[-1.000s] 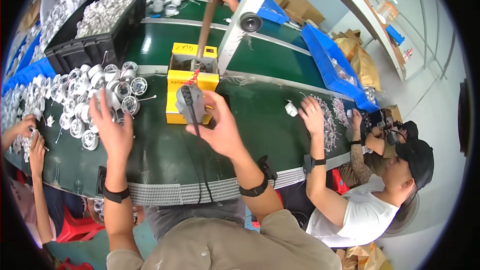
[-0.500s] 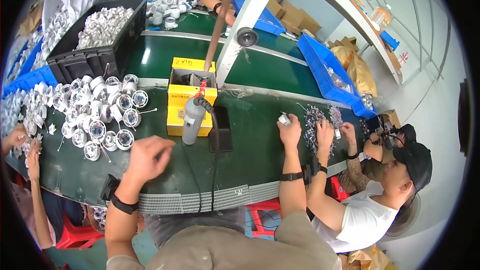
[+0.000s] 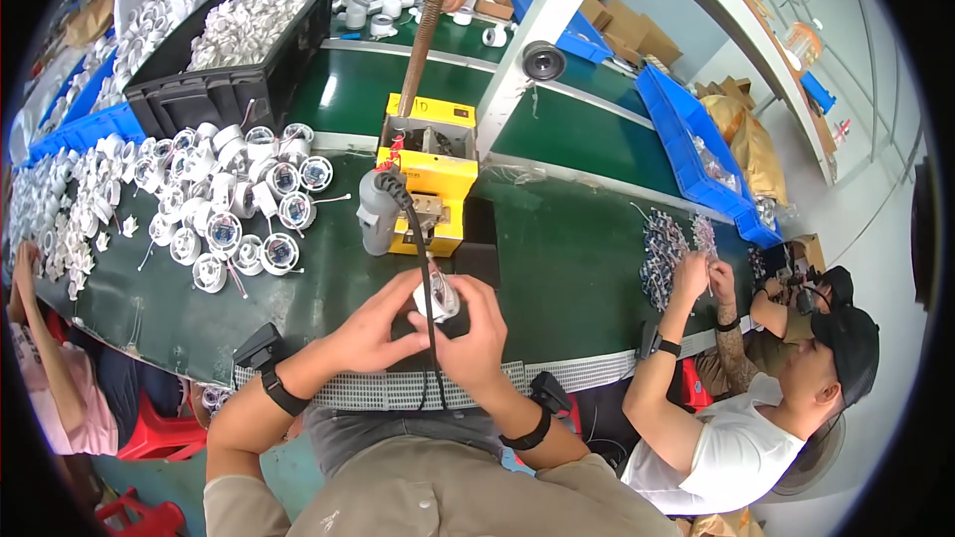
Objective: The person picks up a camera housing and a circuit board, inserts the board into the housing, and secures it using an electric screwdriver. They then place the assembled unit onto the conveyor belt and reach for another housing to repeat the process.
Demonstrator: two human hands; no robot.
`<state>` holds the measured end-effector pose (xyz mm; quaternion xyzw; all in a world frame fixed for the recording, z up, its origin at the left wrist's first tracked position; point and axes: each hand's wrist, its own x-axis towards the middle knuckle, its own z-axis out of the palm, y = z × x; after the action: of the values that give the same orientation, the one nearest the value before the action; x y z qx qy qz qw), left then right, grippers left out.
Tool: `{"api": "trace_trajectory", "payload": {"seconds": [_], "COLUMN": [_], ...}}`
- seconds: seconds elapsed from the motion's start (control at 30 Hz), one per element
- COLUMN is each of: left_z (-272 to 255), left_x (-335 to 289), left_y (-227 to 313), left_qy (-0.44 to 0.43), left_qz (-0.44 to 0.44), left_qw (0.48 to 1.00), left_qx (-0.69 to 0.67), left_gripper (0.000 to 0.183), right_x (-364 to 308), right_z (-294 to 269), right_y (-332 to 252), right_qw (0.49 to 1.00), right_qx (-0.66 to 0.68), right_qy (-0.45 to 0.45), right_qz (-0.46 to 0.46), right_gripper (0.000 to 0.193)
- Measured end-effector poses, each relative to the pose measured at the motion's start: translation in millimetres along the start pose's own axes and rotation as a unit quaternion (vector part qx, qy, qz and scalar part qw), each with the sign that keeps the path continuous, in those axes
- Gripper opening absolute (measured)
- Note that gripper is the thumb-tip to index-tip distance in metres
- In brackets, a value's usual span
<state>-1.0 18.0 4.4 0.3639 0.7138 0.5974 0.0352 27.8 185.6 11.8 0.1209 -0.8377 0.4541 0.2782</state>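
Over the near edge of the green bench, my left hand [image 3: 376,326] and my right hand [image 3: 474,330] close round a small white round housing [image 3: 438,302], one from each side. Some of the housing is covered by my fingers and by a black cable hanging in front. Just beyond my hands stands a yellow box [image 3: 450,179] with a metal top. A grey cylindrical tool [image 3: 377,215] with a coiled black cord hangs against its left side. Behind the box's near right corner lies a flat black object [image 3: 477,242].
White housings with wires [image 3: 224,229] are heaped to the left, beside small white parts [image 3: 85,229]. Behind them stands a black crate [image 3: 214,89]. At the right, co-workers' hands [image 3: 704,273] handle bundled wires [image 3: 664,264]. A white post [image 3: 527,45] rises behind the yellow box.
My right hand has come left from the wire bundles with the white part. My left hand has moved right to meet it, and the view has shifted a little.
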Motion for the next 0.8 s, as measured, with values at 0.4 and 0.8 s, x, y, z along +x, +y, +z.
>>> {"api": "trace_trajectory", "payload": {"seconds": [0.4, 0.8], "left_z": [-23, -19], "left_x": [-5, -4], "left_y": [-4, -13], "left_qy": [0.002, 0.095], "left_qz": [-0.033, -0.166], "left_qw": [0.977, 0.884], "left_qx": [-0.211, -0.427], "left_gripper": [0.057, 0.087], "right_x": [25, 23], "right_z": [-22, -15], "right_y": [21, 18], "right_qw": [0.981, 0.977], "right_qx": [0.103, 0.119], "right_qy": [-0.167, -0.163], "right_qz": [-0.004, -0.068], "right_gripper": [0.077, 0.028]}}
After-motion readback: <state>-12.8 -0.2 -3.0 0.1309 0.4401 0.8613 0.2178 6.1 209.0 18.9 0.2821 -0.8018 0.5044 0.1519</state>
